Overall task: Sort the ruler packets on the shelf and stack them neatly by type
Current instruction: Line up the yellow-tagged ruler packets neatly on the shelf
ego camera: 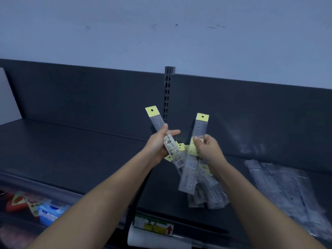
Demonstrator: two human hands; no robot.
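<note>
My left hand (158, 144) grips a clear ruler packet (156, 118) with a yellow header card, tilted up and to the left. My right hand (208, 150) pinches a second yellow-topped ruler packet (199, 128), held nearly upright above the dark shelf (80, 155). Under both hands lies a loose pile of several similar packets (206, 191), fanned out on the shelf. A separate spread of longer clear packets (287, 191) lies at the right.
A slotted upright post (168, 90) rises in the dark back panel behind my hands. On the shelf's front edge sits a price label (154, 226) with a red arrow. A lower shelf at the bottom left holds colourful packaged goods (36, 205).
</note>
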